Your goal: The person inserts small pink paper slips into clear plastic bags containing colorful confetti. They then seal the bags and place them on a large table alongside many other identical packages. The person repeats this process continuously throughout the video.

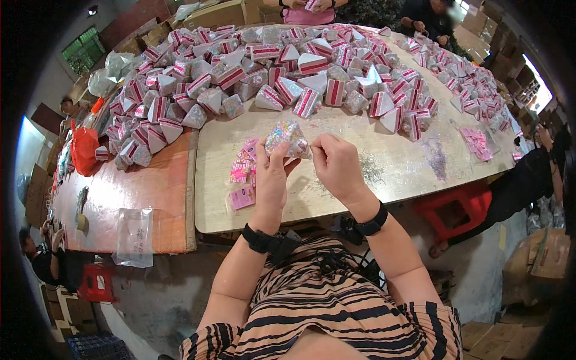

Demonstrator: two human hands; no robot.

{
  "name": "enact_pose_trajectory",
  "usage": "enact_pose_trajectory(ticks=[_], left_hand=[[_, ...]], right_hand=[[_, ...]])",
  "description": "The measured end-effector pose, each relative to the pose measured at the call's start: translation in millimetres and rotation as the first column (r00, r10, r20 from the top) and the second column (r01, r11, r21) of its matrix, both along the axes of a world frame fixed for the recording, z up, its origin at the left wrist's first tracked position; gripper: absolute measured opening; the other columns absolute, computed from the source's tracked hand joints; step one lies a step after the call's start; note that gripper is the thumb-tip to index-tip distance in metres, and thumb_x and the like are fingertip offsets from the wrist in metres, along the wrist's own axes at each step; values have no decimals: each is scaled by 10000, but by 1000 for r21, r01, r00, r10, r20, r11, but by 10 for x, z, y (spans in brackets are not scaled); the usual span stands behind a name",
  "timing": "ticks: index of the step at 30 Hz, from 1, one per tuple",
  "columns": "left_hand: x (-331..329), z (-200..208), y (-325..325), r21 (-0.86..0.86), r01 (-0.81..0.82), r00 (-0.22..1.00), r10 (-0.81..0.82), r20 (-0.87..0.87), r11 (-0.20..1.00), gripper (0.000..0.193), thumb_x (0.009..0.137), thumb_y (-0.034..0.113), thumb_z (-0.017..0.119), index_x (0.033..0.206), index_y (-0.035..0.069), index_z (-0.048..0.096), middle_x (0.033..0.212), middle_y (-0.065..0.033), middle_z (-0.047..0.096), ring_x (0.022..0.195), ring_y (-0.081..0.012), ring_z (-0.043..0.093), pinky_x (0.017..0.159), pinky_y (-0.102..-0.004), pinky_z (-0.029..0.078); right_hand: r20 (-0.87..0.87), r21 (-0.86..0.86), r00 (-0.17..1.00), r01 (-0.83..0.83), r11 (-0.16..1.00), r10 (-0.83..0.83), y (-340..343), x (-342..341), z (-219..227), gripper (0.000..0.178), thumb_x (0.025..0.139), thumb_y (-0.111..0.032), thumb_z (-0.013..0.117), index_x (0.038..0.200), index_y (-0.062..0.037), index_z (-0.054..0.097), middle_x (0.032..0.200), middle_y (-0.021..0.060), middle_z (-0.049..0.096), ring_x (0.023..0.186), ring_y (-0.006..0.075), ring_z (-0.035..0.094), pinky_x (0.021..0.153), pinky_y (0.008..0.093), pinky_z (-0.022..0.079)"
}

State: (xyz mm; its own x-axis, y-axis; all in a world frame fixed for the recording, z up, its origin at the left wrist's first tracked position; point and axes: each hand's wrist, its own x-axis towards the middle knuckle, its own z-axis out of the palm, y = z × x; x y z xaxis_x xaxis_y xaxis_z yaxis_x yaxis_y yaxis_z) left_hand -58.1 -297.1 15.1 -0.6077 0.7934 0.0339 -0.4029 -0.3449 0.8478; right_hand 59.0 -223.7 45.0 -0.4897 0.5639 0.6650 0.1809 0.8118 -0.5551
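My left hand (272, 180) holds a small clear bag (287, 134) filled with pastel, multicoloured bits, thumb in front and fingers behind. At the bag's right end, my right hand (338, 165) is closed in a pinch on what looks like its gathered edge; the fingertips partly hide it. Beside my left hand, several small pink printed cards (242, 198) lie on the pale tabletop (231, 222). Beyond both hands is a large heap of wedge-shaped, cake-slice-like pieces (231, 77) with white sides and pink-red stripes.
An orange-brown table (159, 223) adjoins on the left, with a clear plastic bag (134, 231) over its front edge and an orange-red bag (84, 149) farther back. Pink packets (478, 144) lie to the right. A red stool (456, 207) stands below. Other people work around the tables.
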Motion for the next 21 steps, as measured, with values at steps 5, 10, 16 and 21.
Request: enact_pose_trajectory(ticks=[5, 10, 16, 21], left_hand=[[-24, 2, -45, 30, 55, 996, -57, 63, 998, 361, 952, 241, 572, 1231, 91, 400, 1081, -65, 606, 949, -163, 633, 805, -333, 538], [-24, 18, -63, -3, 32, 999, -32, 42, 999, 380, 948, 250, 578, 1241, 83, 401, 1064, -69, 610, 926, -163, 636, 802, -332, 543], [-69, 33, -89, -51, 23, 1000, -23, 11, 998, 389, 937, 260, 557, 1273, 116, 423, 1049, -76, 618, 869, -198, 652, 787, -390, 569], [-96, 2, -98, -78, 6, 999, -9, -41, 997, 396, 930, 277, 576, 1266, 119, 439, 1032, -64, 617, 857, -181, 652, 780, -383, 574]], right_hand=[[18, 12, 1000, 13, 1000, -13, -16, -17, 11, 32, 788, 13, 602, 804, 11, 574, 746, 178, 600, 683, 358, 603, 603, 394, 468], [52, 77, 998, 27, 997, -31, -34, -17, 24, 33, 782, 5, 606, 795, 1, 575, 741, 168, 600, 678, 357, 602, 600, 402, 474], [63, 56, 997, -44, 997, 41, 6, 5, 60, 25, 783, -4, 598, 795, -6, 576, 740, 160, 600, 673, 356, 599, 594, 407, 473], [120, 115, 992, -38, 993, 24, -15, 17, 98, 20, 784, -13, 595, 797, -16, 581, 741, 155, 601, 677, 354, 598, 591, 406, 472]])
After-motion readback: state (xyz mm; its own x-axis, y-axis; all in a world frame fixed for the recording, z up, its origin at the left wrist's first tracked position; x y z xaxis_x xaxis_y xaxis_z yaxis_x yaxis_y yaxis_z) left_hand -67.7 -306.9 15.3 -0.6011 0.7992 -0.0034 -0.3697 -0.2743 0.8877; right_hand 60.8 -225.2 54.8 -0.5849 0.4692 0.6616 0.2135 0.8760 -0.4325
